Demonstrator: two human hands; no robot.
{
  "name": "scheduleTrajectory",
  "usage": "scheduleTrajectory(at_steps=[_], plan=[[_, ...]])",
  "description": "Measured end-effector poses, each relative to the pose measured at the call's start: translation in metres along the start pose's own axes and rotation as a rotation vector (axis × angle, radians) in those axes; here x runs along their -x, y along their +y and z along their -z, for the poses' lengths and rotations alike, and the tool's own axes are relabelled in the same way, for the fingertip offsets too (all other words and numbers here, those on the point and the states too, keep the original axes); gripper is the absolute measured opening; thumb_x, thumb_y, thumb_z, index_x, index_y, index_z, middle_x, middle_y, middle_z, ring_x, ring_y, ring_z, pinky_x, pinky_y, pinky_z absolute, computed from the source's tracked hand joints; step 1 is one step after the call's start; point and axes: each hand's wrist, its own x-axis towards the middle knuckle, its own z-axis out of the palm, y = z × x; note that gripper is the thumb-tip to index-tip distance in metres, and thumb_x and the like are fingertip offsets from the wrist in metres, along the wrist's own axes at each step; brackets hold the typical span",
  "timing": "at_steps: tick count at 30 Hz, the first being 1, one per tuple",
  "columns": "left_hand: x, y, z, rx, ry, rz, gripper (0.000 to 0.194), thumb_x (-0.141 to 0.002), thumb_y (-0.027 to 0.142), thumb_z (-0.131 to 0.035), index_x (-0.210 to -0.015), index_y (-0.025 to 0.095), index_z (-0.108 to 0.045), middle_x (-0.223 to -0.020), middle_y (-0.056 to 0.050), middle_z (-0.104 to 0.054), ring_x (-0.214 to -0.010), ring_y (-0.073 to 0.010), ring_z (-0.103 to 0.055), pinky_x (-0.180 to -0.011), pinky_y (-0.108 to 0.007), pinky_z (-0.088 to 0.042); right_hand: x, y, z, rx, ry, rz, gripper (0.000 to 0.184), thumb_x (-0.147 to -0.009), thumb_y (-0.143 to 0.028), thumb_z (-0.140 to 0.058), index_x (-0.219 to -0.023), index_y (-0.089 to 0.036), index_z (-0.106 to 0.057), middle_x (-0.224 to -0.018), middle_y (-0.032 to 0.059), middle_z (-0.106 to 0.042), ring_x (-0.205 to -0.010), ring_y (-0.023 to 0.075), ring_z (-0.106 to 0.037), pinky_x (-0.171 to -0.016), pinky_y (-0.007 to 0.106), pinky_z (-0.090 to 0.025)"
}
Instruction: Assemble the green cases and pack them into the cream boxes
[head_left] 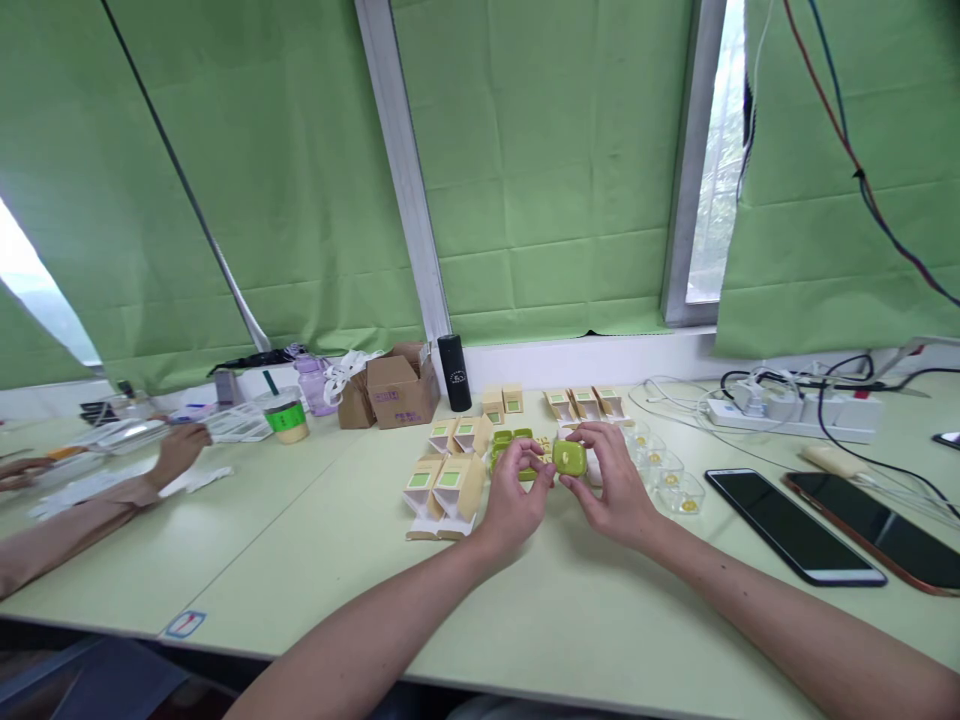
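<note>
Above the table, in front of me, my right hand (611,482) grips a small glossy green square case (570,457) by its right side. My left hand (516,495) has thumb and forefinger pinched at the case's left edge. Behind my left hand, more green cases (501,440) are partly hidden by the fingers. Small cream cartons with green labels (457,485) stand left of my left hand, flaps open at the front. Clear plastic cups with yellow centres (681,493) form a row beside my right hand. Something white is partly covered by the right fingers.
More cartons (583,404) stand farther back. Two phones (795,525) and a power strip (795,415) with loose cables lie at right. A black tumbler (453,372), a cardboard box (403,388) and a drink cup (286,415) stand leftward. Another person's hand (180,455) is at far left.
</note>
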Motion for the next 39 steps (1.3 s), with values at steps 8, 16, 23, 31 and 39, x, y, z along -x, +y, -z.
scheduleTrajectory(at_steps=[8, 16, 23, 31, 39], plan=[[0.001, -0.01, 0.0, -0.035, -0.007, -0.005, 0.019, -0.094, 0.031, -0.068, -0.107, 0.022, -0.058, -0.111, -0.005, -0.066, -0.085, -0.015, -0.069, -0.092, -0.037, -0.053, 0.0, -0.002, 0.0, -0.047, -0.016, 0.001, 0.038, -0.094, -0.03, -0.064, -0.129, -0.026, -0.049, -0.125, 0.0136, -0.057, -0.122, 0.0344, -0.054, -0.1, 0.055, -0.051], [0.001, -0.009, 0.006, -0.164, -0.011, -0.085, 0.023, -0.093, 0.026, -0.068, -0.116, 0.026, -0.065, -0.106, -0.005, -0.068, -0.101, -0.0223, -0.065, -0.095, -0.04, -0.05, 0.0, 0.0, 0.0, -0.059, -0.035, -0.016, 0.035, -0.093, -0.032, -0.065, -0.126, -0.027, -0.052, -0.119, 0.0116, -0.065, -0.114, 0.0329, -0.061, -0.093, 0.051, -0.055], [0.0, -0.003, 0.008, -0.263, 0.011, -0.146, 0.013, -0.094, 0.028, -0.068, -0.106, 0.025, -0.071, -0.095, -0.005, -0.065, -0.1, -0.025, -0.061, -0.094, -0.042, -0.046, 0.002, 0.003, 0.0, -0.042, -0.07, -0.025, 0.039, -0.091, -0.03, -0.068, -0.127, -0.027, -0.053, -0.118, 0.0108, -0.067, -0.11, 0.032, -0.062, -0.089, 0.049, -0.056], [-0.002, -0.004, 0.008, -0.246, 0.021, -0.14, 0.007, -0.095, 0.027, -0.067, -0.094, 0.024, -0.072, -0.092, -0.005, -0.065, -0.097, -0.0243, -0.061, -0.09, -0.04, -0.047, 0.002, 0.001, -0.001, -0.022, -0.067, 0.003, 0.035, -0.093, -0.032, -0.067, -0.126, -0.027, -0.055, -0.114, 0.0106, -0.069, -0.105, 0.0313, -0.067, -0.085, 0.047, -0.058], [-0.002, -0.004, 0.007, -0.21, 0.006, -0.095, 0.008, -0.092, 0.023, -0.068, -0.084, 0.022, -0.071, -0.089, -0.005, -0.065, -0.096, -0.024, -0.061, -0.086, -0.038, -0.046, 0.004, 0.002, -0.002, -0.052, -0.071, 0.029, 0.034, -0.094, -0.033, -0.068, -0.126, -0.026, -0.056, -0.11, 0.0096, -0.072, -0.098, 0.0287, -0.07, -0.08, 0.044, -0.059]])
